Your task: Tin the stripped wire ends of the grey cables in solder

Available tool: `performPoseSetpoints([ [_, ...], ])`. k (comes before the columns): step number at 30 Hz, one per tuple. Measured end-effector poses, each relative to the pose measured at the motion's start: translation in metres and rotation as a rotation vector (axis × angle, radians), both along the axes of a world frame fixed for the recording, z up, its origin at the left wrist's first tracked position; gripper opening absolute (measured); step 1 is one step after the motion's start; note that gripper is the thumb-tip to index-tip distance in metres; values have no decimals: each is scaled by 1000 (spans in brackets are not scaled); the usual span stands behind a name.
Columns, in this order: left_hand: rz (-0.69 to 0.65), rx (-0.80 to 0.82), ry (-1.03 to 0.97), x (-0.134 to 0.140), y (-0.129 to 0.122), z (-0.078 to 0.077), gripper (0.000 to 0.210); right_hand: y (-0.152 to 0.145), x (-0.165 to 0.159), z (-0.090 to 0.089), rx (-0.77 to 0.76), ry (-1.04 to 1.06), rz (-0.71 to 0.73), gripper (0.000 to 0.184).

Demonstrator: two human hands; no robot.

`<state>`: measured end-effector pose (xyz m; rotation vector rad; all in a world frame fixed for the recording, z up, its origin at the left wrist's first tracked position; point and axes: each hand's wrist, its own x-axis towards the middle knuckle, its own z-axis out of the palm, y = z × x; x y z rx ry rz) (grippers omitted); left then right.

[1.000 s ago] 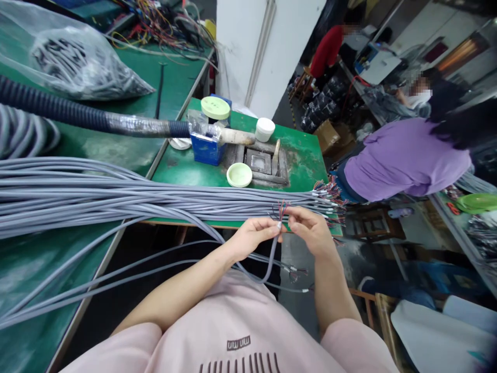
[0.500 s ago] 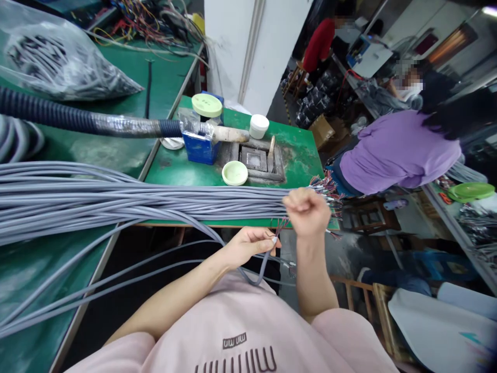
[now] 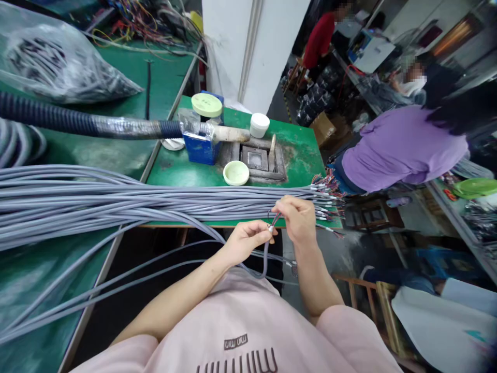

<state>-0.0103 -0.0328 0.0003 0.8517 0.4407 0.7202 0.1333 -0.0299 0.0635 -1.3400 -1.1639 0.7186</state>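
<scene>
Between thumb and fingers, my left hand [image 3: 248, 241] pinches a grey cable [image 3: 265, 259] close to its stripped end. Thin coloured wires [image 3: 275, 218] stick up out of that end. My right hand [image 3: 298, 217] is closed, its thumb and fingertips pinching those wires just above the left hand. Behind both hands, a thick bundle of grey cables [image 3: 174, 196] lies along the bench. Its frayed wire ends [image 3: 328, 189] gather at the right edge of the bench. A few loose grey cables [image 3: 128, 280] hang in front of the bench.
A square solder pot [image 3: 254, 158] sits in the green bench [image 3: 174, 173], with a flat stick [image 3: 272, 150] beside it. Around it are a shallow pale dish [image 3: 236, 173], a white tub [image 3: 259, 125] and a hose nozzle [image 3: 232, 134] on a blue box [image 3: 201, 149]. A person in purple [image 3: 407, 150] sits at right.
My right hand has come down and left from a raised fist to the wires at the cable end. My left hand has lifted slightly and still grips the cable.
</scene>
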Motion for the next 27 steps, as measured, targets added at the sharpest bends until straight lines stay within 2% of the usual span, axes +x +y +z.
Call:
performPoseSetpoints([
  [2,-11,-12,24,-2,-3,-3,28,10,15,1,105,193,-87,22],
  [4,22,-29,33,-3,-3,-9,28,13,27,2,149,229,-78,24],
  [6,65,-43,16,-4,0,-13,28,10,31,3,55,113,59,21],
  [9,62,-45,-20,-3,4,-14,26,2,20,3,-108,-100,245,13],
  [13,64,-65,-37,-2,5,-9,25,-3,2,-1,-42,-168,165,13],
  [18,113,-232,-105,-6,10,-1,30,-7,6,-9,52,-193,77,10],
  [21,137,-325,-151,-9,18,3,32,-15,10,-15,240,-407,87,18],
  [25,152,-363,-214,-8,26,9,31,-20,7,-22,458,-846,362,35],
  [27,186,-291,-180,-10,27,11,29,-15,6,-22,520,-930,412,35],
])
